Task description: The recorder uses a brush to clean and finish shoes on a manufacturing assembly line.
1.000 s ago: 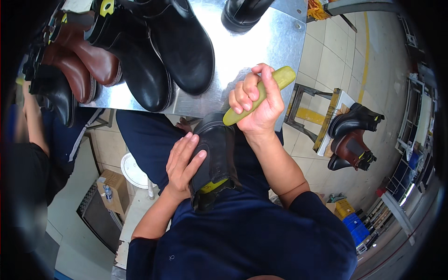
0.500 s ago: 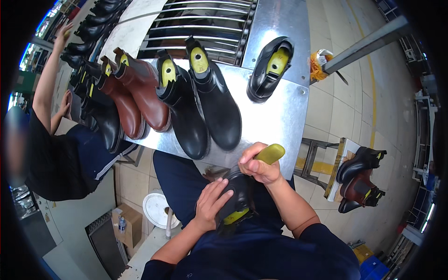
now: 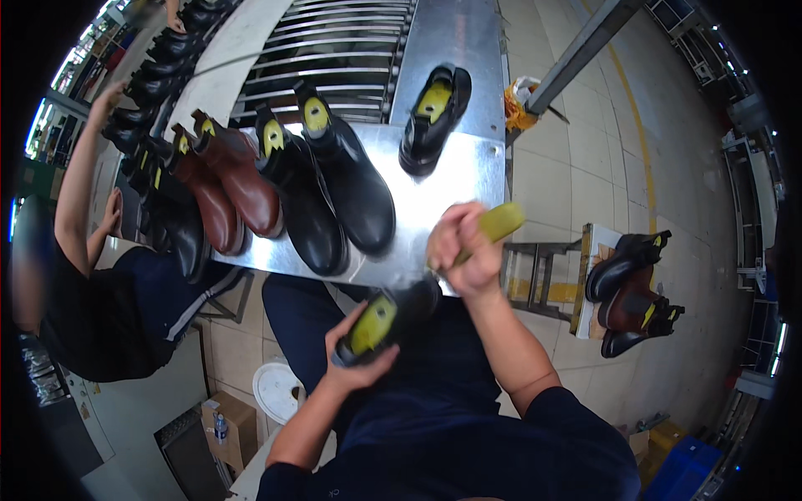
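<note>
My left hand [image 3: 359, 374] is wrapped round the ankle end of a black boot [image 3: 411, 316], held over my lap. The boot's opening faces up toward me and shows a yellow-green lining; its toe points away to the right. Just beyond the toe, above the table's front edge, my right hand [image 3: 468, 257] is closed round a yellow-green, round-ended piece [image 3: 501, 221]. That piece sticks out past the thumb side and is blurred. Its other end is hidden in my fist, so its kind cannot be made out.
On the metal table [image 3: 443, 196] stand two black boots [image 3: 355, 196], a brown pair [image 3: 242, 188] and a lone black boot [image 3: 434, 117] farther right. Behind lies a roller conveyor [image 3: 334, 54]. More boots [image 3: 631, 292] rest on a stand at right. A co-worker [image 3: 109, 301] sits at left.
My left hand has moved from lying flat on the boot to gripping its ankle end, and the boot has turned. The right hand has lifted away from it with the yellow-green piece. The view has shifted.
</note>
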Motion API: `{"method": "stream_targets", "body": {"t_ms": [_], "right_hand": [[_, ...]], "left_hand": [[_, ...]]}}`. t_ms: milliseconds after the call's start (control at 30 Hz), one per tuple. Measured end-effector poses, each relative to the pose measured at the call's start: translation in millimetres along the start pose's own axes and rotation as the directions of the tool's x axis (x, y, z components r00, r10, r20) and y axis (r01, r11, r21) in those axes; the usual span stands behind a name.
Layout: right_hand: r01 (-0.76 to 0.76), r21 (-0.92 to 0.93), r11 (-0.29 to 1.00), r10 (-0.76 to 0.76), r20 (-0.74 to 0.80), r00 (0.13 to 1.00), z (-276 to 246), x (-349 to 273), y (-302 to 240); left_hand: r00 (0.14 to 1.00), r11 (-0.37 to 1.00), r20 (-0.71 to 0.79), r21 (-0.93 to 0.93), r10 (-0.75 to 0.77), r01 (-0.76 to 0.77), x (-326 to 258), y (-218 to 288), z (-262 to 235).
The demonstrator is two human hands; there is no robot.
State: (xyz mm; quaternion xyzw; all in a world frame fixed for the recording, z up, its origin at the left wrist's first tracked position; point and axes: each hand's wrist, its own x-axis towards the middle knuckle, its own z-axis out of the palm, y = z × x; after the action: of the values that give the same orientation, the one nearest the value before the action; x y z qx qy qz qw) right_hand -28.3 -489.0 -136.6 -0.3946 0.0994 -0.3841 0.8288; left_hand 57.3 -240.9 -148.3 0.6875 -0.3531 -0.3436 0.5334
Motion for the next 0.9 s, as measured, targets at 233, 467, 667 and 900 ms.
{"method": "stream_targets", "body": {"t_ms": [233, 467, 667, 900], "right_hand": [[0.390, -0.185, 0.902, -0.419, -0.161, 0.893, -19, 41, -55], [0.389, -0.116, 0.914, -0.405, -0.304, 0.862, -31, 57, -38], [0.276, -0.101, 0.956, -0.292, -0.402, 0.868, -8, 80, -21], [0.136, -0.278, 0.951, -0.234, -0.360, 0.903, -19, 87, -9]], "left_hand": [[0.959, 0.845, -0.276, -0.527, -0.072, -0.088, 94, 56, 62], [0.928, 0.722, -0.130, -0.669, -0.349, 0.178, 127, 57, 71], [0.922, 0.768, -0.223, -0.631, -0.318, 0.113, 124, 60, 66], [0.933, 0.766, -0.224, -0.638, -0.280, 0.077, 125, 44, 72]]}}
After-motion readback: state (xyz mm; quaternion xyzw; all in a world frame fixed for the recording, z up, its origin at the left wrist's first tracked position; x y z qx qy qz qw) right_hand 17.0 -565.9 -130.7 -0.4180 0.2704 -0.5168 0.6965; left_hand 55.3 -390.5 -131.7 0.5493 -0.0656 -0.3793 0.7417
